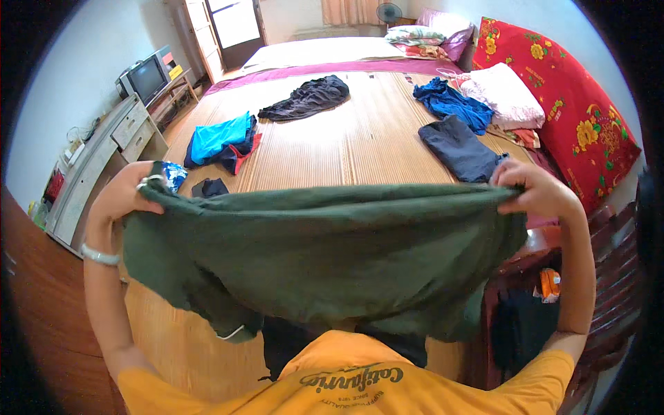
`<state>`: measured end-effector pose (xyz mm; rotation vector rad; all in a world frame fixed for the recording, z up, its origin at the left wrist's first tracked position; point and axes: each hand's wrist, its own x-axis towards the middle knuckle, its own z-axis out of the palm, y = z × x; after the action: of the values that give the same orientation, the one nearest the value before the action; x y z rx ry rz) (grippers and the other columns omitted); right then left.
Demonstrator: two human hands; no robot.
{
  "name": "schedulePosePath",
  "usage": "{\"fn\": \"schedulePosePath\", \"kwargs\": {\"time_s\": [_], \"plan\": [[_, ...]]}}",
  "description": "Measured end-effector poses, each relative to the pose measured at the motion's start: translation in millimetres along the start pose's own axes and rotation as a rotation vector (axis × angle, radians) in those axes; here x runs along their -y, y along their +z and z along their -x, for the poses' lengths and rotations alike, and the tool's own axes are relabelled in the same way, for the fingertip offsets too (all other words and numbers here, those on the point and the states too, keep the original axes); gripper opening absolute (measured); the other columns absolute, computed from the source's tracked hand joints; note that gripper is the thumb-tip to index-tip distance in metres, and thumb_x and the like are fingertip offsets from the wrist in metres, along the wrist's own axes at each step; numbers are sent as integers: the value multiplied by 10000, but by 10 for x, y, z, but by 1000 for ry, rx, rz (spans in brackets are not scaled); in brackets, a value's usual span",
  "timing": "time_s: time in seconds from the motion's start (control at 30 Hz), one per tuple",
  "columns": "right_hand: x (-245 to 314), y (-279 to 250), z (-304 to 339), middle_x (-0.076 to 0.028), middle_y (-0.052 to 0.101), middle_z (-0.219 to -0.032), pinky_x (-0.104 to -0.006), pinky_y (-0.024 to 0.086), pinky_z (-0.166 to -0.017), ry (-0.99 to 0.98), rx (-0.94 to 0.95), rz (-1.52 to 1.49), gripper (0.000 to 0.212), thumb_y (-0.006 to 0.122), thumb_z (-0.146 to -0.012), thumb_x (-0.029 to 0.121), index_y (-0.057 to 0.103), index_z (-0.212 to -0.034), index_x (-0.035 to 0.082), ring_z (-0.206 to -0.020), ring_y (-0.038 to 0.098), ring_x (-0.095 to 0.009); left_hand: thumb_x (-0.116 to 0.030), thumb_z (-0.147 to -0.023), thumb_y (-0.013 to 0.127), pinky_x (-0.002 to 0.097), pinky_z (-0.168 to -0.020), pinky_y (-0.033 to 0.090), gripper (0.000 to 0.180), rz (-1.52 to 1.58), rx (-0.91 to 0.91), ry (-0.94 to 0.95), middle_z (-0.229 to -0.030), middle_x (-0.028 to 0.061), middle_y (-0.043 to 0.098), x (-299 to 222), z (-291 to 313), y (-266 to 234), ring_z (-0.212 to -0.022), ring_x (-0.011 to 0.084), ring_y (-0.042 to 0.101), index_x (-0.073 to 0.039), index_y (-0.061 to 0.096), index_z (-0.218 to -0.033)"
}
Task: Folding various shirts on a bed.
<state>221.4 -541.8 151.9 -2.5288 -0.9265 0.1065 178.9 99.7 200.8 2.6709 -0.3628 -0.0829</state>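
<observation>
One green garment [339,259] hangs at six o'clock, its upper ends pinched by the left grip [153,188] at nine and right grip [510,190] at three. Dark clothing [308,99] lies on the bed [366,152] at twelve.

We see a wide bed covered with a tan striped mat [360,155], its bare middle showing between scattered clothes, with a purple-pink sheet [277,74] along its far edge. On the left part of the mat we find a bright blue and dark garment [220,140] with a red edge, lying in layers, and nearer us a small dark cloth [209,187]. A crumpled black garment [308,98] lies farther back, left of the middle. Toward the right we have a rumpled blue garment [453,105], a flatter dark grey garment [454,145] nearer us, and a pale pink bundle [505,97] beside the blue one.
</observation>
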Motion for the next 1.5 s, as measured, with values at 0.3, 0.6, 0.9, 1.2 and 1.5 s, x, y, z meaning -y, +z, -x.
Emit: {"fn": "schedulePosePath", "kwargs": {"time_s": [0.3, 0.6, 0.9, 1.2, 1.5], "plan": [[-1392, -446, -1500, 39, 589, -803, -281, 442, -744, 58, -570, -64, 183, 760, -840, 159, 654, -948, 56, -805, 524, -84, -169, -706, 778, 407, -784, 488, 305, -452, -470, 171, -868, 185, 671, 243, -1871, -516, -822, 350, 623, -12, 650, -933], [-1145, -501, -2012, -164, 646, -913, -431, 497, -808, -172, -1046, 514, 254, 664, -732, -26, 604, -970, 38, -911, 644, -386, -103, -773, 656, 434, -859, 514, 333, -641, -1086, 453, -1084, 116, 693, 456, -1979, -271, -977, 344, 649, -135, 674, -1104], [-1962, 1675, -1046, -52, 636, -894, -457, 373, -1007, 30, -319, 616, 257, 642, -696, 6, 658, -915, 140, -982, 609, -269, -61, -717, 608, 401, -705, 465, 104, -490, -360, 461, -757, 70, 587, 958, -1161, 2428, -767, 279, 622, -115, 615, -806], [-1763, 1613, -531, -77, 643, -896, -434, 416, -907, 126, -389, 476, 282, 669, -653, -10, 637, -902, 120, -941, 615, -303, -2, -675, 610, 418, -713, 474, 220, -258, -270, 320, -824, 83, 623, 517, -654, 2506, -799, 308, 621, -89, 629, -876], [-1830, 997, -777, -60, 658, -897, -299, 482, -813, 191, -270, -171, 315, 586, -661, -132, 654, -925, 25, -908, 618, -162, -12, -745, 657, 415, -879, 498, 331, -179, -254, 76, -1024, 146, 664, 796, -1161, 2106, -976, 367, 641, -38, 621, -1073]]}}
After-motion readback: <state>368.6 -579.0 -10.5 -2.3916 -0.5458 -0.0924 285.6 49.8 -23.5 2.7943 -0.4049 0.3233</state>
